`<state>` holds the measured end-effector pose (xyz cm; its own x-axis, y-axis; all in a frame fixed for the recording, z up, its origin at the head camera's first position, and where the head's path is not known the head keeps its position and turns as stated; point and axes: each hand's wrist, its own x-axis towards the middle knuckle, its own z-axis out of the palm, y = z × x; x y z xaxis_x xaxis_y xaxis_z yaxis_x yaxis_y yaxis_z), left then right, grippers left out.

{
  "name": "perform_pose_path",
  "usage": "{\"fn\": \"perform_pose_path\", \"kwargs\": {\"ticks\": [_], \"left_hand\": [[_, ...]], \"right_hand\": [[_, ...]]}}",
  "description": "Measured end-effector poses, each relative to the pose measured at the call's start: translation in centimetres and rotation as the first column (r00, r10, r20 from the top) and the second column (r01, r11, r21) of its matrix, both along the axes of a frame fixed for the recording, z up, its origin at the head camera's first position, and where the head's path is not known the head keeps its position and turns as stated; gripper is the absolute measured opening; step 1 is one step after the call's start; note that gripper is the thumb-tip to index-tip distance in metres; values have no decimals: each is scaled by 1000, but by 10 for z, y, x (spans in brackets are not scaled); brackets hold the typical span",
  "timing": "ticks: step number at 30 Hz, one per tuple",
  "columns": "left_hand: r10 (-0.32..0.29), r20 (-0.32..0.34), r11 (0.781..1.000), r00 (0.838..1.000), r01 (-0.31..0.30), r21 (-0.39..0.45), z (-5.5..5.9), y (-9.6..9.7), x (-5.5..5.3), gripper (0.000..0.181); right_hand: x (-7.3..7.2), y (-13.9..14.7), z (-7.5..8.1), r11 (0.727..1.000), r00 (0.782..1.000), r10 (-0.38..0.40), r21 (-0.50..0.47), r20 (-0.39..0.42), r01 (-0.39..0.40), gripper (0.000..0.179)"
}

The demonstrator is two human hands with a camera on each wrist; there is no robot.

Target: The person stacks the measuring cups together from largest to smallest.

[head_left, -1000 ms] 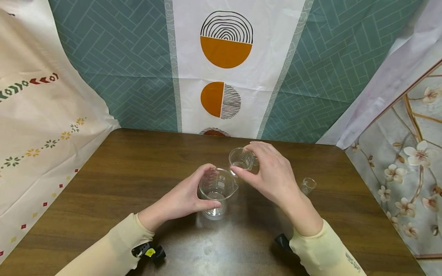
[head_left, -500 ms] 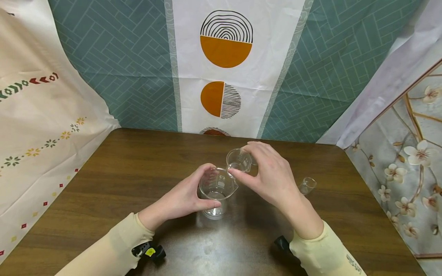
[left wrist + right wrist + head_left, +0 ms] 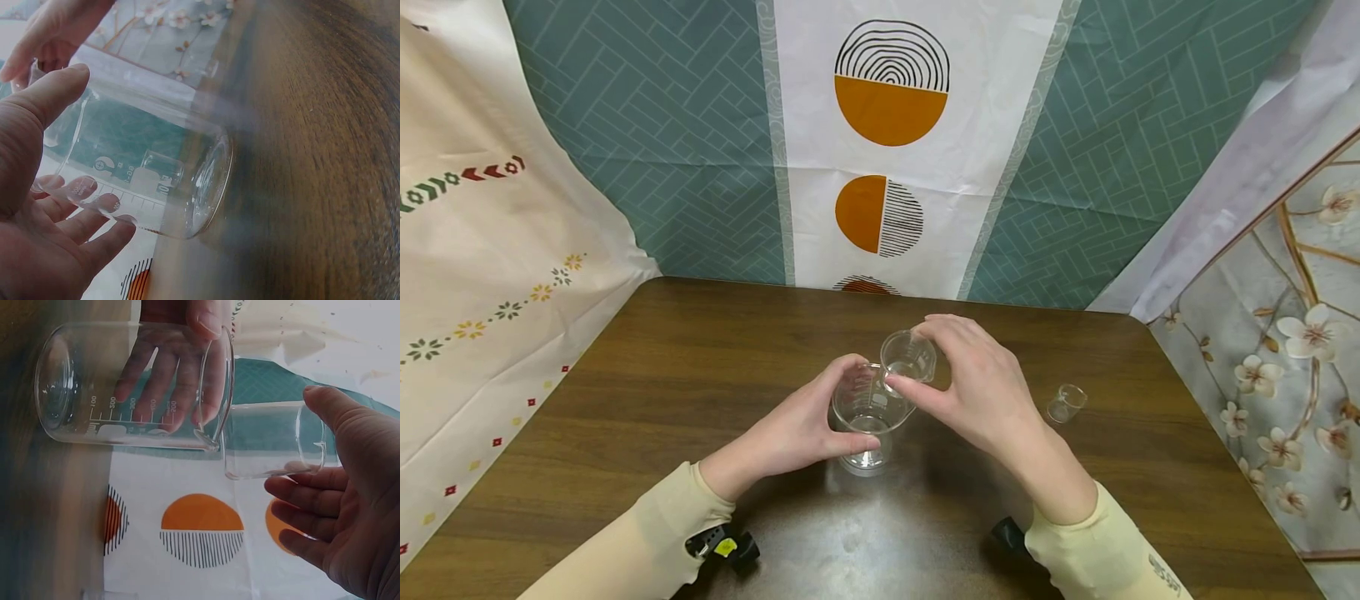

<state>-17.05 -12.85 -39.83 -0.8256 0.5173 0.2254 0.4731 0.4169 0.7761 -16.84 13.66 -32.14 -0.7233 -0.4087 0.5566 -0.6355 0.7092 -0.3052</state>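
Note:
My left hand [image 3: 797,425] grips a large clear glass beaker [image 3: 868,417] standing upright on the table, thumb on the near side and fingers on the far side. White volume marks show on its wall in the right wrist view. My right hand [image 3: 985,392] holds a smaller glass beaker [image 3: 904,354] between thumb and fingertips near its rim. This beaker is upright, its base right at the large beaker's rim [image 3: 228,381], overlapping it in the head view. No liquid shows in either beaker.
A small glass beaker [image 3: 1066,404] stands to the right on the wooden table [image 3: 700,358]. Through the large beaker, the left wrist view shows another small glass vessel [image 3: 161,167] beyond. Patterned cloths [image 3: 700,167] hang behind the table and along both sides.
My right hand has carried the smaller beaker left and slightly toward me, from beside the large beaker to over its rim. My left hand and the large beaker stay in place.

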Motion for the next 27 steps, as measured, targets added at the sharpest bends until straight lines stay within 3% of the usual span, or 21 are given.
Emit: {"fn": "perform_pose_path", "kwargs": {"ticks": [27], "left_hand": [[1, -3, 1000, 1000, -1, 7, 1, -2, 1, 90]], "right_hand": [[4, -14, -9, 999, 999, 42, 24, 13, -43, 54]]}}
